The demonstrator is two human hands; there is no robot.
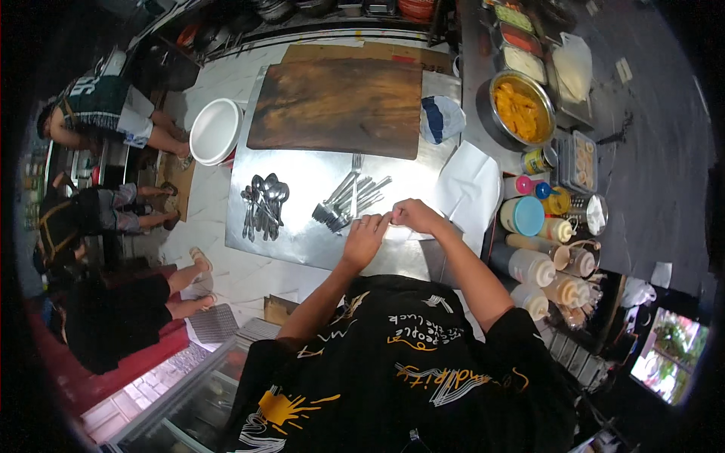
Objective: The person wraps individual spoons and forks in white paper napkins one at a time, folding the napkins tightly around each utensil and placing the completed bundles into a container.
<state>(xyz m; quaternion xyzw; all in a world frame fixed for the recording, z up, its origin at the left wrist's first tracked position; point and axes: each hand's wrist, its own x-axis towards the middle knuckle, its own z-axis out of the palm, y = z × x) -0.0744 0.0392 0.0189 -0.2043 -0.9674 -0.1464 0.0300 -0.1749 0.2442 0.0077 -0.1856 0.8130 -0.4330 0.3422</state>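
Both hands meet over the near side of a steel table (306, 240). My left hand (365, 238) lays its fingers over a small piece of white paper (399, 232). My right hand (416, 216) is closed on the same paper, fingertips against those of the left; what lies under the fingers is hidden. Just beyond my left hand is a pile of forks (354, 195), one lying across the others. Further left rests a heap of spoons (265, 206). White paper sheets (467, 184) lie to the right of my right hand.
A large wooden board (340, 107) covers the table's far part, beside a white-and-blue plastic bag (442, 119). The right counter holds a steel bowl of orange food (518, 110) and squeeze bottles (532, 266). A white basin (215, 131) and several people (113, 323) are at left.
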